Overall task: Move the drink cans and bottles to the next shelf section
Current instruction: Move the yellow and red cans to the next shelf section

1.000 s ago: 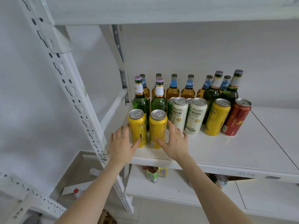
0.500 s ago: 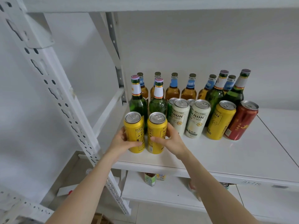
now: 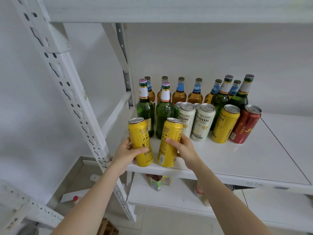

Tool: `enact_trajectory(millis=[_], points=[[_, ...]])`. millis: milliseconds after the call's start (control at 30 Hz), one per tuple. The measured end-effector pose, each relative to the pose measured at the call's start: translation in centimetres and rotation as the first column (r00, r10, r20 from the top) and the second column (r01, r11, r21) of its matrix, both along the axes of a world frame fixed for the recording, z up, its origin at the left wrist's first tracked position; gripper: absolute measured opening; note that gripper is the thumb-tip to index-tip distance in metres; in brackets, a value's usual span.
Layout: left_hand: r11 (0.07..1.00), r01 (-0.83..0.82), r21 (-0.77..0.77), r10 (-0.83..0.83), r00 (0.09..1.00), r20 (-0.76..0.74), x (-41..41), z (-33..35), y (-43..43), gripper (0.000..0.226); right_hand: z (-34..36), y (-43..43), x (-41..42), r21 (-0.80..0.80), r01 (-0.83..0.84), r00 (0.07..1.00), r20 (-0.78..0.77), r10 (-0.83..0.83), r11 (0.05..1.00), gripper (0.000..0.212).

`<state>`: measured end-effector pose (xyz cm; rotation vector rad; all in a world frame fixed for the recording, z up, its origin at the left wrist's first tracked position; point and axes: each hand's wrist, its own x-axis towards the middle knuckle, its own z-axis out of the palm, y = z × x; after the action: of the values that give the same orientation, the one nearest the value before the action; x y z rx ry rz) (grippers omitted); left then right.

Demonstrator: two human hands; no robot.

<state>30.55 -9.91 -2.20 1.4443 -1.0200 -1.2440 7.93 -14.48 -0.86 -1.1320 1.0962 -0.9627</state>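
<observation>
White metal shelving stands against a pale wall, and one shelf board [image 3: 245, 160] carries all the drinks. Left hand [image 3: 126, 152] grips a yellow can [image 3: 140, 141], fingers and thumb curled round its lower half. Right hand [image 3: 183, 148] grips a second yellow can [image 3: 169, 143] likewise. Both cans tilt, tops leaning apart, at the near left corner of the board; whether their bases touch it cannot be told. Just behind them stand two green bottles [image 3: 145, 107]. To the right runs a row of two white cans [image 3: 203, 122], a third yellow can [image 3: 225, 124] and a red can [image 3: 245, 124], with further green bottles [image 3: 220, 100] behind. Amber bottles [image 3: 179, 94] line the far edge. A perforated post [image 3: 67, 85] rises at left. Packets [image 3: 156, 183] sit on the lower shelf [image 3: 172, 199].
</observation>
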Motion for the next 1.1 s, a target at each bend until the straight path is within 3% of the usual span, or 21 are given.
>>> enact_trajectory(millis=[200, 433, 667, 933, 1100], points=[[1.0, 0.014, 0.005, -0.013, 1.0, -0.024, -1.0, 1.0, 3.0, 0.067, 1.1, 3.5, -2.0, 0.047, 0.053, 0.998, 0.024, -0.054, 0.997, 0.032], [0.997, 0.075, -0.012, -0.075, 0.997, 0.025, -3.8, 2.7, 6.9, 0.051, 2.7, 8.3, -4.8, 0.013, 0.103, 0.994, 0.017, -0.104, 0.995, 0.042], [0.99, 0.138, -0.016, -0.137, 0.989, 0.056, -7.8, 2.9, 9.4, 0.074, 3.4, 12.1, -9.1, -0.017, 0.167, 0.986, -0.005, -0.167, 0.986, 0.031], [0.983, 0.176, -0.041, -0.171, 0.979, 0.113, -13.8, 4.0, 9.0, 0.061, 4.5, 13.5, -15.8, -0.049, 0.243, 0.97, 0.01, -0.243, 0.969, 0.024], [0.978, 0.2, -0.054, -0.192, 0.973, 0.125, -19.5, 4.7, 8.2, 0.07, 5.1, 13.8, -21.6, -0.075, 0.273, 0.962, 0.023, -0.272, 0.959, 0.024]])
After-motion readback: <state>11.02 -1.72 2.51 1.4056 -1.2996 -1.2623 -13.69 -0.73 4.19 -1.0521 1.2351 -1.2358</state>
